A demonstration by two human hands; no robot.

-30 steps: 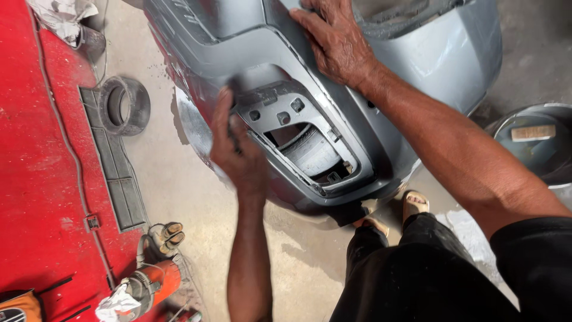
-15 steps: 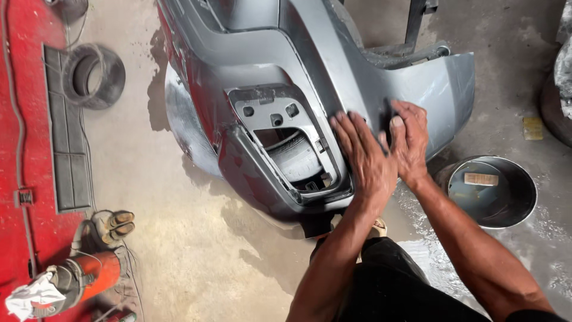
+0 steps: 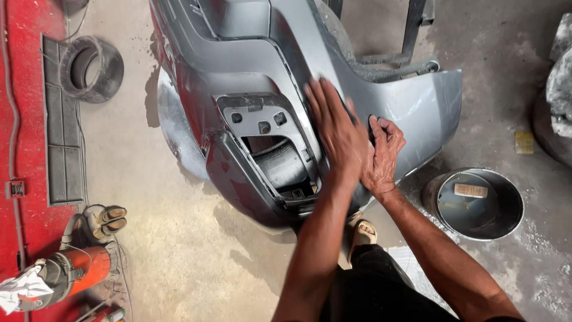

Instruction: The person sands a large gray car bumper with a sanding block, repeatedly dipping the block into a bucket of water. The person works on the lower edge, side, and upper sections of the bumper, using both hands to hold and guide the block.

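A grey car bumper [image 3: 238, 65] stands tilted over the concrete floor, with an open recess [image 3: 277, 158] in its corner. My left hand [image 3: 336, 128] lies flat on the bumper's surface just right of that recess, fingers spread and holding nothing. Touching it on the right, my right hand [image 3: 382, 152] presses against the bumper with curled fingers. A small dark pad [image 3: 372, 123] shows under its fingertips. Most of the pad is hidden by the fingers.
A round metal bucket [image 3: 513, 206] with water and a small block inside stands at the right. A rubber ring [image 3: 113, 71] and a floor grate [image 3: 59, 119] lie left, by red flooring [image 3: 24, 71]. An orange power tool [image 3: 80, 271] lies lower left. My sandalled foot [image 3: 363, 234] is under the bumper.
My left hand has moved from the bumper's lower left edge across to the right of the recess. My right hand came down from the top to sit beside it.
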